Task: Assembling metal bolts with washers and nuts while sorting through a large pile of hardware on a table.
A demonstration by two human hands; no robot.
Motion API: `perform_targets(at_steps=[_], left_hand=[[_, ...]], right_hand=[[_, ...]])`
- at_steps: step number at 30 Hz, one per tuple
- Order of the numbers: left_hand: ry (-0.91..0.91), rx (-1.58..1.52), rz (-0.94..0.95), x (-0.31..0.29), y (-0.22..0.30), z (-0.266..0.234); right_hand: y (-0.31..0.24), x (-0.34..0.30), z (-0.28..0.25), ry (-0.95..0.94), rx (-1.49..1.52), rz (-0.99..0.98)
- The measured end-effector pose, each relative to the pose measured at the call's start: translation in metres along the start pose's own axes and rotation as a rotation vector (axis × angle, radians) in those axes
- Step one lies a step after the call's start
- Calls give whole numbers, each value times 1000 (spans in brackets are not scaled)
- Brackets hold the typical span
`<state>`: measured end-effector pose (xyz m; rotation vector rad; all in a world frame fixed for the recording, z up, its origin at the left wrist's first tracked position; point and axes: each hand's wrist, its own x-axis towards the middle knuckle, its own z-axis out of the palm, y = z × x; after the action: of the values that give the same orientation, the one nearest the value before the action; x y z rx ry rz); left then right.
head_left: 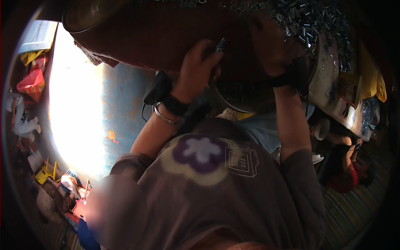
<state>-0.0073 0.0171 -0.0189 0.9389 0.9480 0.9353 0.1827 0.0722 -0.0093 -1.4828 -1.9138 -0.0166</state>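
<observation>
My left hand (197, 66) is closed above a dark reddish-brown work surface (146, 46). Between its thumb and fingers, a small shiny metal cylinder (220, 44) points up and away. To its right, my right hand (271, 48) reaches over the same surface, close to some loose metal washers (246, 7). That hand is in deep shadow, so its fingers and anything in them do not show clearly. Beyond and to the right of it lies a heap of small metal cylinders (306, 25). Both wrists wear dark straps with a black device.
A round metal vessel (89, 16) stands at the far left. At right, a pale table (329, 89) bears metal pieces, a small box (349, 87) and yellow plastic (368, 77). Another person (348, 171) in red sits at lower right. Strong sunlight falls on the blue floor (125, 104).
</observation>
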Motion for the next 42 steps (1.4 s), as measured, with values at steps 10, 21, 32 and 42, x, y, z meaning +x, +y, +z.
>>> perform_targets(at_steps=[10,21,32,42], left_hand=[[-26,-1,-31,-1,2,-1],[65,158,117,2,-5,2],[49,368,134,4,15,9],[-3,154,-12,18,16,21]], right_hand=[[-40,-8,-22,-125,304,152],[-60,-16,-25,-200,499,193],[-58,-22,-31,-233,1017,615],[-32,-23,-36,-88,915,564]])
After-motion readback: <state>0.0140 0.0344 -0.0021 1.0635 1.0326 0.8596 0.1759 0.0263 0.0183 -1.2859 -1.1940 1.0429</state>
